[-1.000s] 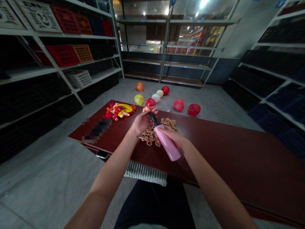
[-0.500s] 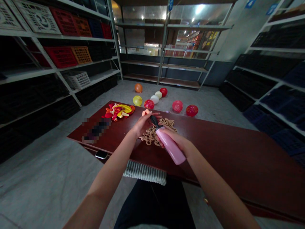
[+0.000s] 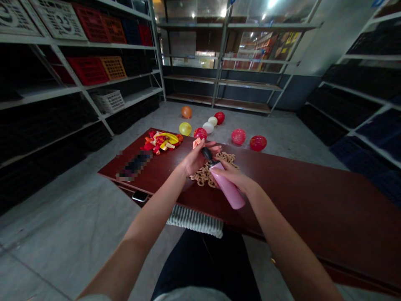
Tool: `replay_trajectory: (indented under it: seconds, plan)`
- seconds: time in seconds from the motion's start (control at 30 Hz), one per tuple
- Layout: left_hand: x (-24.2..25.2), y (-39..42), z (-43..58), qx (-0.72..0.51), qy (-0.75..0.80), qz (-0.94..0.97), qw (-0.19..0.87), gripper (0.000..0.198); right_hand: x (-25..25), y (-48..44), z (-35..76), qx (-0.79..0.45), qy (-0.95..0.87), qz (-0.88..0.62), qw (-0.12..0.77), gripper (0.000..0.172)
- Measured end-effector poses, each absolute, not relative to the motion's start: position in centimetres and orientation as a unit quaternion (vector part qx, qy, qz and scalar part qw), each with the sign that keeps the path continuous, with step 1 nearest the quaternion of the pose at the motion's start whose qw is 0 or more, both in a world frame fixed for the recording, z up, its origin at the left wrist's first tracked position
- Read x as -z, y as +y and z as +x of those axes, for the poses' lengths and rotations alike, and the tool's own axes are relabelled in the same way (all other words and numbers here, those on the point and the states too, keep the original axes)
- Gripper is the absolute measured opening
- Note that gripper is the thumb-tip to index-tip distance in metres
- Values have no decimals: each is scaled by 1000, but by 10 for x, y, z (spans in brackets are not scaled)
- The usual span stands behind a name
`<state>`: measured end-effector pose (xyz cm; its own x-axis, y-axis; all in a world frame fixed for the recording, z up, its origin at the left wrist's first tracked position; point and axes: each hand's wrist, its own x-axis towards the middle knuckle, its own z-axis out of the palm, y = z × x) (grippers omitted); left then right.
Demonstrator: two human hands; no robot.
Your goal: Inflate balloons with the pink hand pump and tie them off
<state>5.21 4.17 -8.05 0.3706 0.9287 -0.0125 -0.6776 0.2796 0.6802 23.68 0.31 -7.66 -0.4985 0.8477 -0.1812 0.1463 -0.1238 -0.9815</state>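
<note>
Storeroom: metal racks (image 3: pixel 249 85), plastic crates (image 3: pixel 89 70), concrete floor (image 3: pixel 78 234)

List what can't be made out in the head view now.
All in the head view:
- Left hand's hold on the peach piece: hidden by the hand itself.
- Pump's tip: too small and dark beside that hand.
- Some rings: covered by the hands and pump.
- Dark item: pixelated.
- Leftmost white crate: cut off by the left edge.

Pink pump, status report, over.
Right hand around pink pump. Left hand at black nozzle, peach balloon alongside. Brown rings piled on table below.
</note>
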Motion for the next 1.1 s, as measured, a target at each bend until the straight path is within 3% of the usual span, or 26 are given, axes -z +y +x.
replay_trajectory:
  seconds: [0.17, 0.37, 0.47, 0.67, 0.83, 1.1]
  plan:
    - [59, 53, 80, -598, 214, 193, 748, 41, 80, 25, 233, -367, -736, -462, 330, 59]
    - [48, 68, 93, -689, 272, 105, 663, 46, 90, 34, 247, -212, -785, -541, 213, 77]
    - [51, 81, 94, -733, 272, 85, 617, 47, 88, 35, 254, -120, -785, -583, 171, 65]
    - [64, 115, 103, -768, 274, 59, 576, 52, 104, 56, 264, 79, -785, -582, 198, 48]
    - [86, 127, 103, -754, 266, 41, 599, 49, 126, 66, 279, 140, -793, -554, 210, 48]
    - [85, 125, 79, -766, 272, 65, 579, 42, 119, 63, 283, 140, -805, -535, 217, 49]
